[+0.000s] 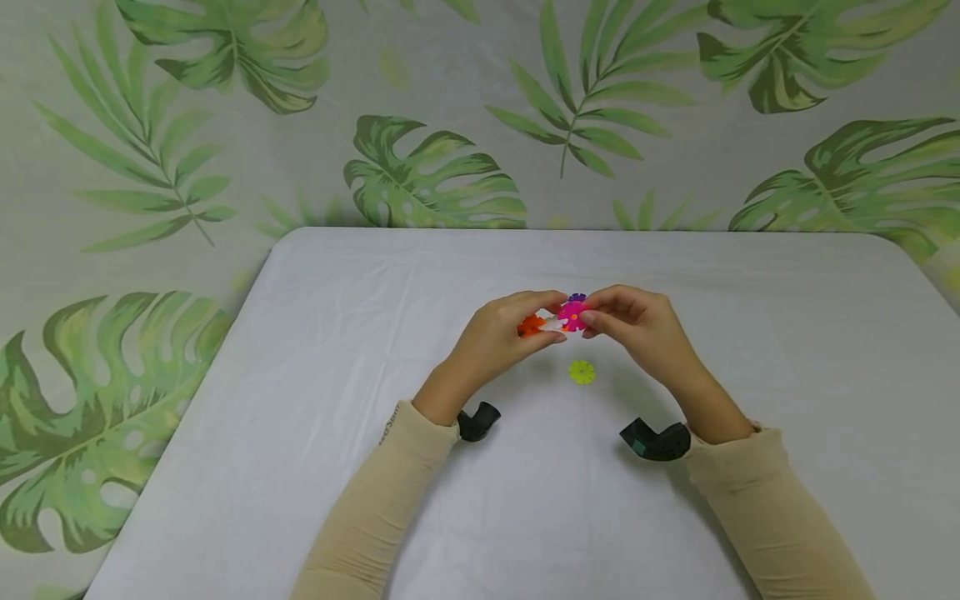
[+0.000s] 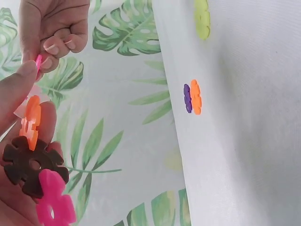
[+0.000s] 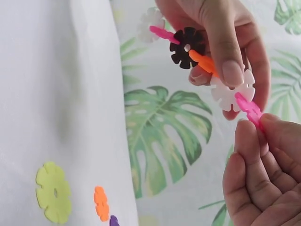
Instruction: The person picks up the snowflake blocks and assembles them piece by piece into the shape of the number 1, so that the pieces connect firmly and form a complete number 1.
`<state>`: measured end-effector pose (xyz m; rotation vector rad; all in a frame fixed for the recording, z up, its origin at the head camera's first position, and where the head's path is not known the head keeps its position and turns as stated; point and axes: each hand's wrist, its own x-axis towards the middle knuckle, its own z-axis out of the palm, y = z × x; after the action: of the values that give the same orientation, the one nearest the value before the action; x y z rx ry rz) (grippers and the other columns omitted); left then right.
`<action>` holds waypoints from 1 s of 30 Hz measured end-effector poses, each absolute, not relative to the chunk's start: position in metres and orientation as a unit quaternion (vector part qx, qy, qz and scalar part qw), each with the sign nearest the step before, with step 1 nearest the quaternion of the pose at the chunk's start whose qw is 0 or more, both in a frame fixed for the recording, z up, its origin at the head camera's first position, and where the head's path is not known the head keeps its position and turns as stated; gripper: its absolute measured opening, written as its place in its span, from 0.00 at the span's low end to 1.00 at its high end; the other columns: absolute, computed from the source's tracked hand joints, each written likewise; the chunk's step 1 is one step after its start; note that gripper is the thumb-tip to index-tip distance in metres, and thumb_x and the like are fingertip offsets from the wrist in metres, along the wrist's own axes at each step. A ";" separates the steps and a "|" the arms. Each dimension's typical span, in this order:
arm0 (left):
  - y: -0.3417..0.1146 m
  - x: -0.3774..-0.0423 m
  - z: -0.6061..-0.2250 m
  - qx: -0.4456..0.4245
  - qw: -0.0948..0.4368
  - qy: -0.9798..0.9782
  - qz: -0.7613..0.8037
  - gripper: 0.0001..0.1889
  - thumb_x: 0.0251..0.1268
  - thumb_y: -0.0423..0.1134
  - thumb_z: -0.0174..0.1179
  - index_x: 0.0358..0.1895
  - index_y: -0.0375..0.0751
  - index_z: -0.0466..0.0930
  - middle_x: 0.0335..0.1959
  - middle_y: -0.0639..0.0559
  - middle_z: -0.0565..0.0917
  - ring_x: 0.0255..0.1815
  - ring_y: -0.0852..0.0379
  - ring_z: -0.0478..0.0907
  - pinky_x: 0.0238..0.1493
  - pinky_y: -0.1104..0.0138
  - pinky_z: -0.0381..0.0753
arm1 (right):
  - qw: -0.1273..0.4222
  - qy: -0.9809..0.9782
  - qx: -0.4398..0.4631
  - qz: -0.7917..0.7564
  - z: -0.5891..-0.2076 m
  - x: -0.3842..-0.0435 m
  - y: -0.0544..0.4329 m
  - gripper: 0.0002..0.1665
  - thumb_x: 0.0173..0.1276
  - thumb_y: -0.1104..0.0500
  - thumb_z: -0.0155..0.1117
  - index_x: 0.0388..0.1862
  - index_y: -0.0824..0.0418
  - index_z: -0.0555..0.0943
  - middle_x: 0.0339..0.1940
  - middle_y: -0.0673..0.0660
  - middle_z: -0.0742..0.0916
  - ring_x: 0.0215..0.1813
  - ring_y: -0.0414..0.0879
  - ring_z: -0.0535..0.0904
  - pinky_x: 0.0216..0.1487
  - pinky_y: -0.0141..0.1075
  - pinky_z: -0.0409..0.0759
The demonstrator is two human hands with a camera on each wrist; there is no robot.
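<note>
In the right wrist view my left hand (image 3: 225, 42) pinches a white flower-shaped disc (image 3: 225, 96) between thumb and fingers. It is part of a chain, where an orange disc (image 3: 203, 61), a black disc (image 3: 179, 57), a pink disc (image 3: 162, 33) and another white disc (image 3: 149, 23) follow in a row, slotted crosswise. My right hand (image 1: 641, 321) pinches a further pink disc (image 1: 572, 317) by its edge, the disc's other edge right at the slot of the white one. Both hands are raised over the white table, fingertips close together.
A yellow-green disc (image 1: 581, 372) lies on the white table (image 1: 525, 517) below the hands. Beyond them lie a purple disc (image 1: 577, 297) and an orange disc (image 2: 196, 97), side by side. Black wrist devices (image 1: 658, 442) stick out inward from the sleeves. Behind the table hangs leaf-patterned cloth (image 1: 450, 83).
</note>
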<state>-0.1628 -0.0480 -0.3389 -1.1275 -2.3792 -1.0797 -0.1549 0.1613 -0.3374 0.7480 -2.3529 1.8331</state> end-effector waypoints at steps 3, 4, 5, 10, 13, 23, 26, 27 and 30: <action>-0.048 -0.163 -0.338 -0.392 0.145 -0.828 -0.372 0.22 0.52 0.40 0.66 0.51 0.37 0.76 0.47 0.50 0.80 0.45 0.60 0.75 0.47 0.80 0.68 | 0.019 -0.739 0.244 0.627 -0.338 -0.154 0.159 0.09 0.60 0.71 0.59 0.39 0.73 0.76 0.33 0.61 0.82 0.30 0.49 0.81 0.38 0.36 0.79; -0.048 -0.163 -0.338 -0.393 0.145 -0.828 -0.372 0.22 0.52 0.40 0.66 0.51 0.38 0.77 0.47 0.50 0.80 0.45 0.60 0.75 0.46 0.80 0.68 | 0.015 -0.730 0.245 0.637 -0.338 -0.154 0.158 0.09 0.60 0.72 0.59 0.40 0.73 0.76 0.33 0.61 0.82 0.31 0.50 0.81 0.38 0.37 0.79; -0.048 -0.163 -0.338 -0.393 0.145 -0.828 -0.372 0.22 0.51 0.39 0.66 0.51 0.38 0.77 0.47 0.50 0.80 0.45 0.60 0.75 0.46 0.80 0.68 | 0.012 -0.724 0.246 0.645 -0.338 -0.155 0.158 0.09 0.59 0.73 0.59 0.40 0.74 0.75 0.33 0.62 0.82 0.31 0.51 0.81 0.37 0.38 0.79; -0.048 -0.163 -0.340 -0.395 0.150 -0.825 -0.375 0.21 0.52 0.39 0.66 0.50 0.37 0.77 0.46 0.49 0.80 0.45 0.60 0.75 0.46 0.80 0.68 | 0.009 -0.720 0.245 0.649 -0.340 -0.156 0.157 0.09 0.60 0.73 0.58 0.41 0.74 0.75 0.34 0.62 0.82 0.31 0.50 0.81 0.37 0.38 0.79; -0.048 -0.163 -0.340 -0.395 0.154 -0.823 -0.377 0.20 0.52 0.39 0.65 0.49 0.37 0.77 0.45 0.50 0.80 0.44 0.61 0.75 0.46 0.80 0.68 | 0.011 -0.728 0.246 0.639 -0.340 -0.156 0.157 0.10 0.60 0.72 0.59 0.41 0.73 0.75 0.34 0.61 0.82 0.32 0.50 0.81 0.39 0.37 0.79; -0.049 -0.165 -0.341 -0.384 0.153 -0.828 -0.378 0.20 0.52 0.40 0.65 0.49 0.38 0.77 0.46 0.50 0.80 0.43 0.62 0.75 0.44 0.80 0.68 | 0.044 -0.778 0.253 0.574 -0.333 -0.153 0.165 0.15 0.60 0.67 0.61 0.47 0.68 0.75 0.41 0.60 0.81 0.40 0.44 0.80 0.42 0.30 0.77; -0.050 -0.165 -0.340 -0.379 0.156 -0.832 -0.374 0.20 0.52 0.40 0.65 0.50 0.38 0.77 0.46 0.51 0.80 0.43 0.62 0.75 0.45 0.81 0.68 | 0.046 -0.796 0.247 0.550 -0.334 -0.153 0.170 0.17 0.60 0.65 0.62 0.49 0.66 0.75 0.43 0.61 0.81 0.43 0.43 0.78 0.44 0.29 0.76; -0.050 -0.165 -0.340 -0.378 0.157 -0.833 -0.373 0.20 0.52 0.40 0.65 0.50 0.38 0.77 0.46 0.51 0.80 0.44 0.62 0.75 0.45 0.81 0.68 | 0.044 -0.801 0.245 0.544 -0.335 -0.152 0.171 0.18 0.60 0.65 0.62 0.49 0.66 0.74 0.43 0.61 0.81 0.44 0.42 0.78 0.45 0.29 0.75; -0.051 -0.166 -0.340 -0.376 0.159 -0.834 -0.371 0.21 0.52 0.39 0.65 0.50 0.38 0.77 0.47 0.50 0.80 0.44 0.61 0.76 0.45 0.81 0.68 | 0.037 -0.817 0.239 0.523 -0.341 -0.151 0.177 0.21 0.59 0.63 0.64 0.51 0.67 0.73 0.45 0.60 0.80 0.45 0.41 0.77 0.47 0.29 0.74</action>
<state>-0.1659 -0.0512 -0.3404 -1.0756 -2.3835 -1.0617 -0.1513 0.1765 -0.3407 0.7350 -2.5097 1.6044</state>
